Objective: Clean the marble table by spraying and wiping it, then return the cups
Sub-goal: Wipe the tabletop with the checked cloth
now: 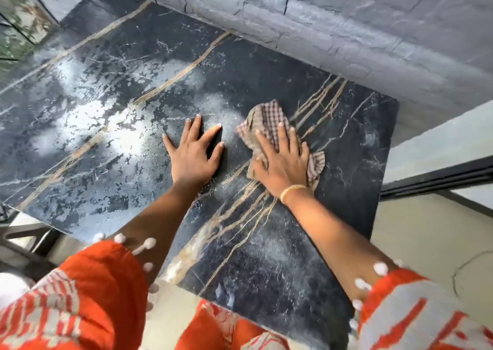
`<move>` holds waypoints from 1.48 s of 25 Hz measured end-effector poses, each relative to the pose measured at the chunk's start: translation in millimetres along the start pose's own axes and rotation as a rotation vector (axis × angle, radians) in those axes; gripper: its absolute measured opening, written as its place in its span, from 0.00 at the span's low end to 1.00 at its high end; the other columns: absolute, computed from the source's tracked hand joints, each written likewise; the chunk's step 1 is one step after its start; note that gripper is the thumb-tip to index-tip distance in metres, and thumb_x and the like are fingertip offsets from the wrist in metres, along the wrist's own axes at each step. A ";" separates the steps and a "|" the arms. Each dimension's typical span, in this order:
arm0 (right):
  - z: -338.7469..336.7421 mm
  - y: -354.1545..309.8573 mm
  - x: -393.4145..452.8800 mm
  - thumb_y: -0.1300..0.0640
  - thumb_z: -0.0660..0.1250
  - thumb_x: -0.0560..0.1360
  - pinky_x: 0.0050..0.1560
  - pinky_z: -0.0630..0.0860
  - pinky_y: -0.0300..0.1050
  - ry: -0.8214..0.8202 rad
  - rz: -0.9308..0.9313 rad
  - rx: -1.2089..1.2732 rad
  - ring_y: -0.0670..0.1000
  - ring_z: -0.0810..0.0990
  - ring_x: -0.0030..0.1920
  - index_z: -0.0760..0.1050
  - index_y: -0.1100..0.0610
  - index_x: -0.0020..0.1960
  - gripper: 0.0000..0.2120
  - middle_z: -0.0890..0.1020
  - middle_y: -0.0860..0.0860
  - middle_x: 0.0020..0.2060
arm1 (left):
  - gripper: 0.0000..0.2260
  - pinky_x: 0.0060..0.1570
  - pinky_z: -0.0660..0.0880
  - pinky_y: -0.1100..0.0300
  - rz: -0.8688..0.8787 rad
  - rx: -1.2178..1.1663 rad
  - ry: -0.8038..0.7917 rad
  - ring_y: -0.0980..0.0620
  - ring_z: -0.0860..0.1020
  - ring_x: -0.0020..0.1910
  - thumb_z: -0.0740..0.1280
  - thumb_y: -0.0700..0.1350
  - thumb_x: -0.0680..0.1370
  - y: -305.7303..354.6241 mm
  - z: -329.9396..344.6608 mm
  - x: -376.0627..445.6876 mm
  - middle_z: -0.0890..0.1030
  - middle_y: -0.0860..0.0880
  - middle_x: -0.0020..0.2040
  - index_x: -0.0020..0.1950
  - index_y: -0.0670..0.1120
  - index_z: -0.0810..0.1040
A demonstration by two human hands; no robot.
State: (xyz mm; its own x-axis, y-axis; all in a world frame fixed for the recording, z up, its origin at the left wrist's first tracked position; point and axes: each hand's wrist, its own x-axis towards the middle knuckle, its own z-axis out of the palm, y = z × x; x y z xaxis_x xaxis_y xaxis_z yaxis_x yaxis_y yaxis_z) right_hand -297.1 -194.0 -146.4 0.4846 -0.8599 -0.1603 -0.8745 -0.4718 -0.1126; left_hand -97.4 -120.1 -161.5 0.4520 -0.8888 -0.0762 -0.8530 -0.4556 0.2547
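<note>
Our orange sleeves (88, 291) frame the view. Our right hand (282, 162) presses flat, fingers straight, on the checked cloth (262, 120) at the desk (266, 256) centre-right. Our left hand (193, 150) rests flat, fingers spread, beside it. White spray film (80, 125) covers the left area.

Desk (306, 256) runs against the wall (346, 29) at its far edge. Both hands lie flat on the desk, side by side, apart. Left hand (193, 153) on bare desk. Right hand (282, 162) on top of the cloth (266, 120), which lies on the desk and sticks out beyond the fingers (280, 133) and to the right. Spray patches (88, 125) left of the left hand. Floor (426, 243) right of the desk.
</note>
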 end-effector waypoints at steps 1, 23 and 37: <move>4.7 -6.5 -28.0 0.38 0.48 0.77 0.75 0.47 0.65 -0.016 -0.025 -0.008 0.59 0.46 0.78 0.48 0.36 0.77 0.29 0.48 0.53 0.79 | 0.20 0.72 0.42 0.32 0.029 -0.063 0.002 0.51 0.53 0.78 0.52 0.62 0.80 -1.6 -1.0 -4.1 0.55 0.53 0.79 0.72 0.65 0.64; -19.1 114.6 -8.1 0.41 0.54 0.75 0.75 0.48 0.59 -0.087 -0.521 -0.229 0.54 0.48 0.79 0.49 0.33 0.76 0.30 0.49 0.47 0.79 | 0.19 0.73 0.48 0.35 0.301 -0.207 -0.050 0.48 0.56 0.78 0.54 0.52 0.82 73.5 17.3 33.3 0.59 0.48 0.78 0.74 0.61 0.63; -42.7 151.4 152.7 0.39 0.49 0.78 0.76 0.47 0.62 -0.024 0.202 0.043 0.58 0.46 0.79 0.49 0.35 0.76 0.27 0.48 0.50 0.79 | 0.22 0.72 0.43 0.32 0.206 0.012 -0.080 0.52 0.47 0.79 0.50 0.60 0.81 106.7 22.6 63.0 0.48 0.53 0.80 0.76 0.66 0.54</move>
State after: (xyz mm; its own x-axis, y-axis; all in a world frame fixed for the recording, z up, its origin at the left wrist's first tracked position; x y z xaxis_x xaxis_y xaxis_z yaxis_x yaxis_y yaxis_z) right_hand -356.4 -405.0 -146.0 0.3000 -0.9312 -0.2070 -0.9526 -0.2807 -0.1177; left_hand -165.9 -225.8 -161.0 0.2458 -0.9641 -0.1004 -0.9285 -0.2639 0.2611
